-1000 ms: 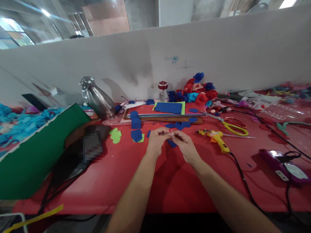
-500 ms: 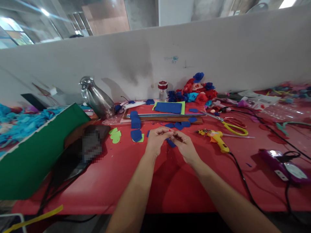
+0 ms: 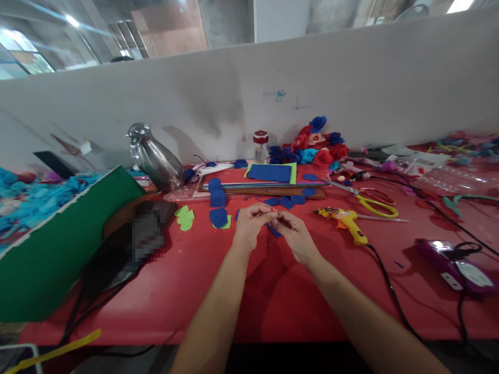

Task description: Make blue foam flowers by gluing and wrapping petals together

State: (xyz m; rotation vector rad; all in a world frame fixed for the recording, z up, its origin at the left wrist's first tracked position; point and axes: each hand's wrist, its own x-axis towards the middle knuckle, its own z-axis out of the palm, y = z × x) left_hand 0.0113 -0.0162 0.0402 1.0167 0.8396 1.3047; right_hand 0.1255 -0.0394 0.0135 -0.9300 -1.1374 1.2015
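My left hand (image 3: 249, 224) and my right hand (image 3: 293, 232) meet over the middle of the red table, fingertips pinched together. A speck of red (image 3: 272, 210) shows between the fingertips, too small to name. Beneath and behind the hands lie cut blue pieces (image 3: 286, 202), some partly covered by my fingers. To the left of my left hand are a stack of blue pieces (image 3: 218, 217) over a green one, and light green petal shapes (image 3: 185, 218). Right of my right hand rests a yellow glue gun (image 3: 351, 226), with yellow-handled scissors (image 3: 377, 206) behind it.
A green box (image 3: 66, 249) of blue crafted bits and a dark bag (image 3: 117, 254) stand at left. A metal jug (image 3: 158, 158), a red-lidded jar (image 3: 261, 146) and a pile of fabric-like flowers (image 3: 314, 143) line the wall. A purple power strip (image 3: 454, 265) with cables lies right.
My fingertips have shifted very slightly while staying pinched together. Everything on the table stays where it was.
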